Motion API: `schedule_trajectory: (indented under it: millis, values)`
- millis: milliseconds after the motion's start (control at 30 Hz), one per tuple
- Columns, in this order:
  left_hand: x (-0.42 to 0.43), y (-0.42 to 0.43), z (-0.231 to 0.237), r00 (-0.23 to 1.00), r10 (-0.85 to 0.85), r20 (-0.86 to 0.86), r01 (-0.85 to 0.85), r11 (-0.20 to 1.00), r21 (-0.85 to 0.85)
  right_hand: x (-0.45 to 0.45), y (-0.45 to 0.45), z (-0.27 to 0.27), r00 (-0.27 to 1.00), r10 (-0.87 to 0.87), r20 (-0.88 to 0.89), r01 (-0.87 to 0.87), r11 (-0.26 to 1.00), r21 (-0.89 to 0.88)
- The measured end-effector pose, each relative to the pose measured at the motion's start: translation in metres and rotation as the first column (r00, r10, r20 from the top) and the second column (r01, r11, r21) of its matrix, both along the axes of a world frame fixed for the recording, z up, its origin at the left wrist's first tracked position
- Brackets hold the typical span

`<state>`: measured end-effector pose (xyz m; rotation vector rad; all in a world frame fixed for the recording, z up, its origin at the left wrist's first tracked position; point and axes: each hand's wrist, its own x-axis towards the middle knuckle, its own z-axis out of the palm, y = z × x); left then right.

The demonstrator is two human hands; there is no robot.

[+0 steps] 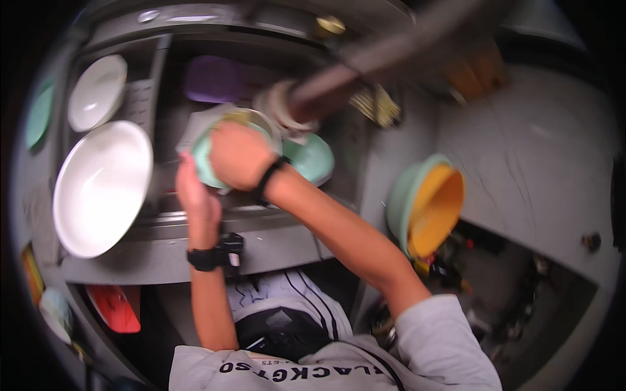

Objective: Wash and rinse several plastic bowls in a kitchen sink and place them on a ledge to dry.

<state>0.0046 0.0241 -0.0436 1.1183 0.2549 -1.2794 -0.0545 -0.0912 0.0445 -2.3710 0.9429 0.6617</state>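
My left hand (193, 188) grips the near left side of a mint-green bowl (201, 155), which is tilted over the sink (342, 190). My right hand (242, 156) is curled inside that bowl, on a yellowish pad (237, 116) that looks like a sponge; motion blur hides its detail. Behind the held bowl shows part of a whitish bowl (270, 124). A second mint-green dish (313, 157) lies in the basin to the right of my hands. Farther back is a purple container (215, 78).
Two white bowls, a large one (102, 190) and a smaller one (97, 93), stand left. A thick blurred pipe or faucet (342, 88) crosses above the sink. An orange colander (436, 210) sits in a green basin (403, 200) at right, beside the marbled countertop (528, 127).
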Motion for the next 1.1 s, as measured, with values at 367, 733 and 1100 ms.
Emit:
schedule_trajectory:
  millis: [367, 733, 1100]
  values:
    - [0.001, -0.021, -0.049, 0.906, -0.421, 0.041, 0.417, 0.905, 0.081, -0.048, 0.007, -0.057, 0.923, 0.358, -0.144, -0.332, 0.927, 0.175]
    - [0.0, 0.001, 0.028, 0.984, -0.145, 0.1, 0.161, 0.971, -0.176, -0.024, 0.006, -0.021, 0.919, -0.184, 0.348, 0.282, 0.925, -0.256]
    - [0.007, 0.028, 0.061, 0.98, -0.076, 0.186, 0.116, 0.97, -0.215, -0.064, 0.082, 0.021, 0.714, -0.145, 0.685, -0.006, 0.977, 0.212]
